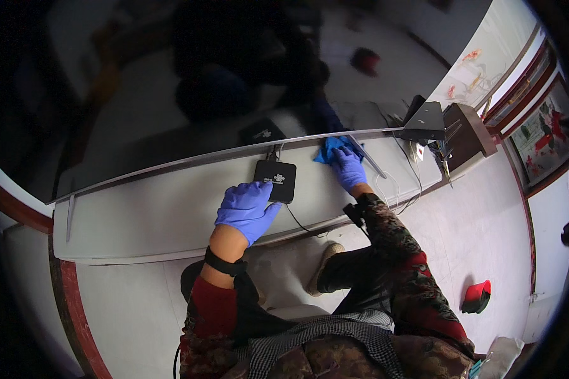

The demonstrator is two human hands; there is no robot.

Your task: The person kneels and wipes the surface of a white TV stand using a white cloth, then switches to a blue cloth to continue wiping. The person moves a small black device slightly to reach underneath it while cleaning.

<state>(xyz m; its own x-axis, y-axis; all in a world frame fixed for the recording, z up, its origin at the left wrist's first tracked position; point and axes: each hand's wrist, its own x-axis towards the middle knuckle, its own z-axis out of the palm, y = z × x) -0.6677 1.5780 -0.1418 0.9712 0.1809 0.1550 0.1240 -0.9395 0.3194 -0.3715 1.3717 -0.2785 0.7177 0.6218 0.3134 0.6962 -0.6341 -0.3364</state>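
My left hand (247, 212), in a purple-blue glove, grips the near left corner of a black set-top box (284, 182), its fingers curled over the side and its thumb by the near edge. Cables run from the box's far side, and a thin black cable hangs from its near side. My right hand (349, 169), gloved the same way, presses a bunched blue cloth (326, 150) onto the white TV cabinet top (170, 208). The cloth lies under the lower edge of a large television (208, 85), beside its metal stand leg (367, 156).
At the cabinet's right end are a black device (424, 127), a white plug adapter (416, 151) and tangled cables (443, 154). White and black cords (392, 189) hang over the front edge. A red and black bin (477, 297) stands on the floor to the right.
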